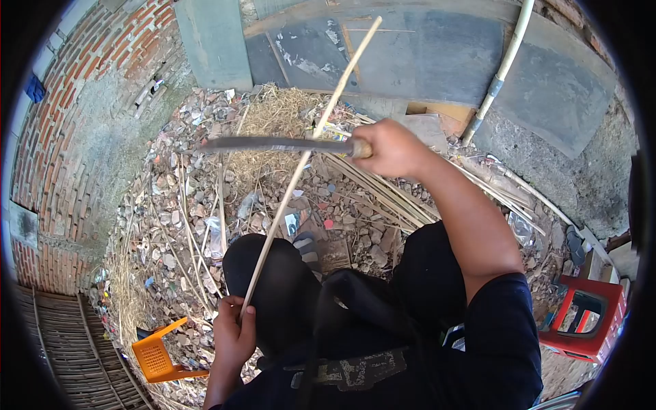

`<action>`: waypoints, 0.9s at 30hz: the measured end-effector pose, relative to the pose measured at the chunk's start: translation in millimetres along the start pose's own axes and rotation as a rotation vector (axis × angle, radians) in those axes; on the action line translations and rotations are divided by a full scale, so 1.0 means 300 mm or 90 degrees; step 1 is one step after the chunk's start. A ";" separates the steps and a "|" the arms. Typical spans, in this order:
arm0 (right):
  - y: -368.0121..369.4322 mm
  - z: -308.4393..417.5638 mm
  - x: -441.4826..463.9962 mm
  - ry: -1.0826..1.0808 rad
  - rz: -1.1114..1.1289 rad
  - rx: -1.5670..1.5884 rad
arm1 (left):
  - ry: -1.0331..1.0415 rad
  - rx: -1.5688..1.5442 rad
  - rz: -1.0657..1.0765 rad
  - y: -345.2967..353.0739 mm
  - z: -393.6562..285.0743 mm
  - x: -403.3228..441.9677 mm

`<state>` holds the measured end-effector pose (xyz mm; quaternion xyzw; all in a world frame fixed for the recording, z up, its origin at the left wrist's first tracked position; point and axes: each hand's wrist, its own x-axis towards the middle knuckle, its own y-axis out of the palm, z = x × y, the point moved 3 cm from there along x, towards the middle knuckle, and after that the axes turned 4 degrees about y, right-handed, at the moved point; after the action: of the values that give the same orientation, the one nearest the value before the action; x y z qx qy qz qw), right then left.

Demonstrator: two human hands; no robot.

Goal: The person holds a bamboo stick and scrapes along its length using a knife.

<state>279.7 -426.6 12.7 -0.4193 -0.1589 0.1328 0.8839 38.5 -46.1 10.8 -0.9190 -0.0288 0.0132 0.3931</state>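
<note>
A long machete (273,143) with a dark blade points left from my right hand (393,149), whose fingers are wrapped round its wooden handle. The blade lies across a long pale bamboo strip (283,205), over its upper half. My left hand (234,331) grips the lower end of that strip beside my left knee, thumb and fingers closed on it. The strip slants up and to the right, past my knee, its far end in front of the grey panels. Whether the blade touches the strip or hovers over it, I cannot tell.
Rubble (348,232) covers the ground, with bamboo strips (383,191) and straw (273,119) on it. An orange plastic piece (156,355) sits lower left, a red stool (598,321) at right. A brick wall (68,150) stands left; a pipe (502,75) leans on grey panels (430,55).
</note>
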 end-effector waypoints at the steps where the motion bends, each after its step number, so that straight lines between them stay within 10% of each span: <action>1: 0.017 0.006 0.001 0.009 0.009 -0.030 | 0.017 -0.039 -0.030 0.001 0.002 -0.009; 8: 0.100 -0.051 0.017 0.037 0.026 -0.074 | 0.107 0.387 0.106 -0.103 0.087 -0.085; 27: 0.096 -0.011 0.015 -0.009 0.061 -0.078 | 0.026 0.089 0.022 -0.037 0.067 -0.085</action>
<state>282.2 -409.7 -11.0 -0.4787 -0.1526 0.1676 0.8482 11.6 -25.5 5.1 -0.8896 -0.0035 0.0032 0.4568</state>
